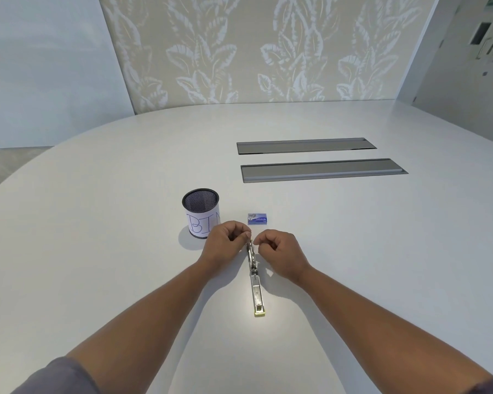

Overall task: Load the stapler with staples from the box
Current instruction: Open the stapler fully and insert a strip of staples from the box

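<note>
We're in an office meeting room: a big rounded white surface (pixel 97 223), and well beyond the hands, off to their right, two long grey cable hatches (pixel 322 159) set flush into it. Just past the left hand (pixel 225 245) stands a mesh pen cup (pixel 201 213). Leaf-patterned wall panel (pixel 254 49) behind.
</note>
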Demonstrator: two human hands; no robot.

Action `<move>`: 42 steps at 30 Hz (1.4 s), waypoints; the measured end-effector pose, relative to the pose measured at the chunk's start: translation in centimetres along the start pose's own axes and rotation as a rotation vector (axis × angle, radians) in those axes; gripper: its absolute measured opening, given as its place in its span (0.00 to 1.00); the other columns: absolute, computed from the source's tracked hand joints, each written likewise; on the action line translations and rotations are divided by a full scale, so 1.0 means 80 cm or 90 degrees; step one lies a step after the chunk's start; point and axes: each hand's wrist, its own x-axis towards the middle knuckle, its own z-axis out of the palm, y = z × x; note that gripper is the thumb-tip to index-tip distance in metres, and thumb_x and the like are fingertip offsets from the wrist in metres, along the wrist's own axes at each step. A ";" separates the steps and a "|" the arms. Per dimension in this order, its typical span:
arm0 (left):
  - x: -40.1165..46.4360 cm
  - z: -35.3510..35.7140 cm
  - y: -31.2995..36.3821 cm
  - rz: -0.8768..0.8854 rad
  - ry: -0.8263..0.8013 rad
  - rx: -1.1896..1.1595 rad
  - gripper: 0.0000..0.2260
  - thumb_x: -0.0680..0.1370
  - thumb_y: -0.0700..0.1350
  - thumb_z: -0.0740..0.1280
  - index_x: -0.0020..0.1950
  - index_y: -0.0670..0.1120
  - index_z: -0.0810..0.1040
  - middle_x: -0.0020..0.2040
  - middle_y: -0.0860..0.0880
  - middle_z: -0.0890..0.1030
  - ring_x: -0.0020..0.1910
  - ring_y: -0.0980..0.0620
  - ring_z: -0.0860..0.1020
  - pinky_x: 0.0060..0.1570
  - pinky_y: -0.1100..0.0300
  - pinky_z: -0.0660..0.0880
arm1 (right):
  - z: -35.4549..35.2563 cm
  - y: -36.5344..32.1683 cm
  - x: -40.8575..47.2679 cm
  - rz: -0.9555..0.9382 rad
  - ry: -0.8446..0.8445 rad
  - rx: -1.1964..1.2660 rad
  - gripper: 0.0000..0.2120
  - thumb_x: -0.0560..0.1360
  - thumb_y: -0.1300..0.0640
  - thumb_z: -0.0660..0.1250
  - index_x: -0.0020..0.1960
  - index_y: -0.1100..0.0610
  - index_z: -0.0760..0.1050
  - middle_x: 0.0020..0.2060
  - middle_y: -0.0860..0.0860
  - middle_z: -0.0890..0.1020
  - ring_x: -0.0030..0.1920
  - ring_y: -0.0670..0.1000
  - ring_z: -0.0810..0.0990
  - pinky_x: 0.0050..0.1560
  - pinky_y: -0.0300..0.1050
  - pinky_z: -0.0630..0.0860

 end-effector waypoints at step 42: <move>-0.003 -0.005 -0.005 0.009 -0.013 0.057 0.06 0.77 0.37 0.73 0.49 0.48 0.86 0.45 0.47 0.88 0.43 0.54 0.84 0.51 0.57 0.80 | 0.006 0.005 -0.009 -0.064 -0.043 -0.175 0.07 0.74 0.51 0.72 0.46 0.43 0.73 0.41 0.36 0.82 0.37 0.45 0.80 0.42 0.45 0.77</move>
